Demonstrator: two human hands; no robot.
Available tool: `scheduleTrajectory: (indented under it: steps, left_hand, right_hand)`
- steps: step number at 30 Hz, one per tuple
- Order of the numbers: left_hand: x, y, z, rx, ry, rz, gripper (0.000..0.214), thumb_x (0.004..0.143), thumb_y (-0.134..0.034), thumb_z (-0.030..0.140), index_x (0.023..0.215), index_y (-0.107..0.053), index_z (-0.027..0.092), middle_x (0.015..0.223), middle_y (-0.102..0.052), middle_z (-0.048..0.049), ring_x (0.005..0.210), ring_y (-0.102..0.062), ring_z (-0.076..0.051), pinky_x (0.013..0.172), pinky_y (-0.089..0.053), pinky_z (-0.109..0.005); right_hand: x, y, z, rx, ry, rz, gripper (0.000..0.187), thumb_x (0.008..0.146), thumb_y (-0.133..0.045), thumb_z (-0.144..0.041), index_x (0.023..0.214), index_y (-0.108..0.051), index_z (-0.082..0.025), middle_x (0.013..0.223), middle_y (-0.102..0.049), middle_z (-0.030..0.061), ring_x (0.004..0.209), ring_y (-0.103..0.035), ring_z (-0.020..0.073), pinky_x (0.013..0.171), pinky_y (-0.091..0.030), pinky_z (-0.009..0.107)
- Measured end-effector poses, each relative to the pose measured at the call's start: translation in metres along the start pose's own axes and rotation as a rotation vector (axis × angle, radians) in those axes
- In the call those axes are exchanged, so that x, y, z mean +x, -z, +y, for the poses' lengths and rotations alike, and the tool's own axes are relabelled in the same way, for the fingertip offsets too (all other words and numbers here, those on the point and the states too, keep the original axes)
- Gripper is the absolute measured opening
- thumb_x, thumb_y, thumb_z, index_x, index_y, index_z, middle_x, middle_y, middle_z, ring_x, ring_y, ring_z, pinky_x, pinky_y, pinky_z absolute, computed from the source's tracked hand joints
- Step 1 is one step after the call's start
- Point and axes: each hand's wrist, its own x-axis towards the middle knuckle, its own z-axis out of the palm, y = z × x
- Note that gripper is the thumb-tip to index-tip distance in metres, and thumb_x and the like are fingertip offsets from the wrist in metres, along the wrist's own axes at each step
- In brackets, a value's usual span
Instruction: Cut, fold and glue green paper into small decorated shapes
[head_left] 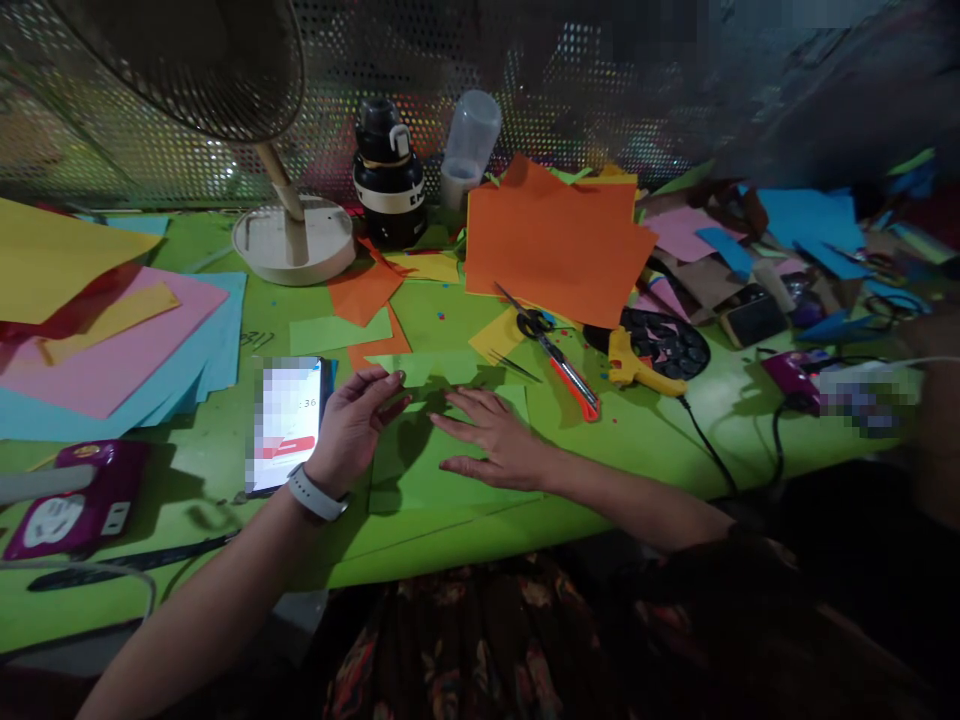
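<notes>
My left hand (pixel 358 420), with a pale watch band at its wrist, pinches the left end of a light green paper strip (pixel 442 368). Below the strip a larger green paper sheet (pixel 412 485) lies flat on the green table. My right hand (pixel 499 440) is spread over that sheet, fingers stretched toward the strip; whether its fingertips touch the strip I cannot tell. A lit phone (pixel 285 425) lies just left of my left hand. Beyond my right hand are tweezers (pixel 515 366), scissors (pixel 532 320) and a red-orange utility knife (pixel 571 378).
A yellow glue gun (pixel 637 365) with a black cord lies right. A large orange sheet (pixel 555 250), a black bottle (pixel 390 185) and a fan base (pixel 294 245) stand behind. Coloured paper (pixel 150 340) and a purple device (pixel 82 500) are left. Another person's arm (pixel 937 420) shows at far right.
</notes>
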Motion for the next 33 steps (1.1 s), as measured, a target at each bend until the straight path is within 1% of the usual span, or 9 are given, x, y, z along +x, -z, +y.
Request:
scheduleTrajectory:
  steps: [3,6,8,10,13,16,19,26,33]
  left_hand:
    - [-0.001,-0.001,-0.001,-0.008,-0.003,0.011,0.020,0.065,-0.080,0.016,0.079,-0.066,0.018,0.084,-0.069,-0.0002,0.075,-0.065,-0.012,0.076,-0.057,-0.028]
    - [-0.002,-0.002,0.001,0.017,0.004,0.034,0.020,0.065,-0.080,0.017,0.079,-0.065,0.019,0.083,-0.069,0.0007,0.075,-0.065,-0.011,0.075,-0.057,-0.027]
    - [-0.004,-0.003,0.002,0.031,0.010,0.050,0.022,0.063,-0.081,0.018,0.078,-0.065,0.019,0.082,-0.069,0.0011,0.073,-0.064,-0.011,0.074,-0.056,-0.026]
    - [-0.006,-0.005,0.003,0.031,0.016,0.057,0.024,0.062,-0.082,0.018,0.079,-0.065,0.018,0.082,-0.069,0.0013,0.073,-0.065,-0.011,0.073,-0.056,-0.026]
    - [-0.008,-0.008,0.004,0.043,0.041,0.052,0.024,0.062,-0.082,0.017,0.078,-0.065,0.018,0.083,-0.069,0.0011,0.074,-0.065,-0.011,0.070,-0.056,-0.025]
    - [-0.011,-0.010,0.002,0.058,0.082,0.040,0.023,0.062,-0.081,0.016,0.078,-0.064,0.018,0.082,-0.069,0.0002,0.074,-0.066,-0.012,0.069,-0.057,-0.025]
    - [-0.014,-0.011,0.000,0.054,0.105,0.010,0.023,0.064,-0.080,0.016,0.080,-0.065,0.018,0.082,-0.069,0.0000,0.073,-0.066,-0.012,0.068,-0.057,-0.025]
    - [-0.019,-0.012,-0.001,0.051,0.141,-0.038,0.026,0.064,-0.081,0.018,0.083,-0.063,0.017,0.083,-0.070,-0.0011,0.079,-0.067,-0.014,0.069,-0.057,-0.024]
    - [-0.019,-0.013,-0.001,0.049,0.148,-0.063,0.028,0.063,-0.082,0.020,0.083,-0.062,0.017,0.083,-0.071,-0.0022,0.077,-0.067,-0.014,0.067,-0.057,-0.022]
  right_hand:
    - [0.001,0.011,0.001,0.370,-0.072,0.072,0.051,0.091,-0.045,-0.055,0.135,-0.049,-0.029,0.146,-0.042,0.0053,0.137,-0.030,0.0230,0.112,-0.024,0.050]
    - [0.004,0.017,0.001,0.821,-0.114,0.134,0.041,0.095,-0.039,-0.051,0.126,-0.056,-0.031,0.137,-0.052,0.0021,0.130,-0.043,0.0192,0.109,-0.030,0.047]
    - [0.005,0.018,0.000,1.068,-0.122,0.177,0.042,0.096,-0.034,-0.052,0.121,-0.060,-0.030,0.131,-0.058,0.0026,0.125,-0.049,0.0192,0.108,-0.033,0.046]
    - [0.006,0.021,-0.004,1.177,-0.119,0.219,0.048,0.096,-0.029,-0.053,0.120,-0.061,-0.026,0.128,-0.061,0.0053,0.122,-0.052,0.0205,0.106,-0.037,0.047]
    - [0.007,0.032,-0.010,1.073,-0.074,0.266,0.051,0.097,-0.024,-0.050,0.124,-0.058,-0.023,0.131,-0.058,0.0071,0.124,-0.051,0.0211,0.105,-0.039,0.047]
    - [0.011,0.045,-0.013,0.873,0.036,0.321,0.046,0.098,-0.024,-0.047,0.128,-0.054,-0.027,0.137,-0.053,0.0027,0.129,-0.045,0.0193,0.108,-0.035,0.045]
    - [0.021,0.052,-0.013,0.646,0.069,0.303,0.044,0.098,-0.026,-0.048,0.131,-0.052,-0.032,0.139,-0.049,0.0002,0.133,-0.038,0.0189,0.111,-0.031,0.046]
    - [0.039,0.037,-0.005,0.192,0.089,0.262,0.054,0.093,-0.032,-0.060,0.135,-0.049,-0.031,0.146,-0.039,0.0025,0.140,-0.021,0.0228,0.114,-0.021,0.049]
    - [0.038,0.028,0.001,-0.038,0.129,0.287,0.051,0.091,-0.043,-0.055,0.136,-0.047,-0.031,0.149,-0.034,0.0035,0.140,-0.020,0.0261,0.112,-0.020,0.054]
